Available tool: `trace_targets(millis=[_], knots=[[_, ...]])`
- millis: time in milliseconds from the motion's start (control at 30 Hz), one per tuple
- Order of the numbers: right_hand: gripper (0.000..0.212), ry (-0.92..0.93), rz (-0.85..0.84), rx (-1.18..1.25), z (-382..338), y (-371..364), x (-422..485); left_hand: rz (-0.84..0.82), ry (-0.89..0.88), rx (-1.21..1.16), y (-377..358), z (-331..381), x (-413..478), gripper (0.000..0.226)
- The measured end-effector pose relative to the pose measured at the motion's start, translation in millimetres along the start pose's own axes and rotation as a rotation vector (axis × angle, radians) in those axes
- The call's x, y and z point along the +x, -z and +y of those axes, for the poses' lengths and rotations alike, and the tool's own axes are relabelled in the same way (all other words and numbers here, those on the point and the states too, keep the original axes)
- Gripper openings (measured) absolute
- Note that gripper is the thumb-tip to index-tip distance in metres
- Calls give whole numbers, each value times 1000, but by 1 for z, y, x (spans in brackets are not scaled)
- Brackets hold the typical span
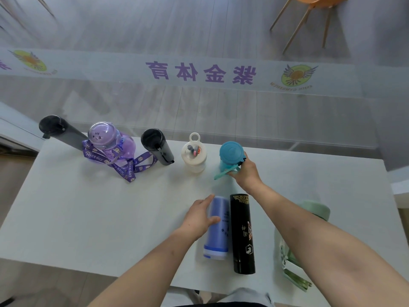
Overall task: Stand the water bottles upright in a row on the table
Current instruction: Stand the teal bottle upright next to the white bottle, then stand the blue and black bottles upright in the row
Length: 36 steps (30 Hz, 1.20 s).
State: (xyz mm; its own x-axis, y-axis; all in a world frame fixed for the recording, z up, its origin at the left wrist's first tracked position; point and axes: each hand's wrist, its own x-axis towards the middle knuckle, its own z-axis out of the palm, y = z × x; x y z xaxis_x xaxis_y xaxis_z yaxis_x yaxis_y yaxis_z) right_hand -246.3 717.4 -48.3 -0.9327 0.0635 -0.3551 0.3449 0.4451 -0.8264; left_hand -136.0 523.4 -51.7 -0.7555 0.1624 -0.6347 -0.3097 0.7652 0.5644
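Five bottles stand upright in a row along the far side of the white table (88, 218): a dark grey one (60, 132), a purple one (109, 141) with a lanyard, a black one (157, 146), a white one (194, 155) and a teal one (231, 156). My right hand (245, 171) grips the teal bottle at its side. My left hand (200, 216) holds a blue bottle (218, 229) that lies on the table. Beside it lies a black bottle (242, 233). A pale green bottle (314, 209) lies at the right, mostly hidden under my right forearm.
A glass wall with purple lettering (199, 72) runs just behind the table's far edge. An orange chair (309, 9) stands beyond it. The teal bottle's strap (223, 173) hangs down toward the table.
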Motion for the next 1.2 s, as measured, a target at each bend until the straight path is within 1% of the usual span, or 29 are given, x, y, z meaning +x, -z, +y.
trace_targets(millis=[133,267,400,600,733,867,1000,1100,1200], knots=[[66,-16,-7,-21,4,2,1,-3,8,8,1,1,0,80],[76,-9,8,-79,13,5,-6,-10,11,22,3,4,-2,80],[68,-41,31,-127,19,10,-18,-16,31,37,3,8,-5,80],[68,-77,58,-49,28,16,-34,-4,27,86,0,9,-7,78],[62,-91,92,-49,29,24,-56,8,15,91,-2,7,-11,76],[50,-95,91,-63,38,18,-91,11,1,37,-8,1,-20,76],[46,-119,63,-138,51,2,-132,-25,-28,-6,-13,-6,-31,81],[55,-181,48,-179,57,-13,-158,-80,-52,-38,-18,-14,-35,94],[75,-282,12,-211,62,-25,-174,-99,-61,-48,-22,-14,-38,93]])
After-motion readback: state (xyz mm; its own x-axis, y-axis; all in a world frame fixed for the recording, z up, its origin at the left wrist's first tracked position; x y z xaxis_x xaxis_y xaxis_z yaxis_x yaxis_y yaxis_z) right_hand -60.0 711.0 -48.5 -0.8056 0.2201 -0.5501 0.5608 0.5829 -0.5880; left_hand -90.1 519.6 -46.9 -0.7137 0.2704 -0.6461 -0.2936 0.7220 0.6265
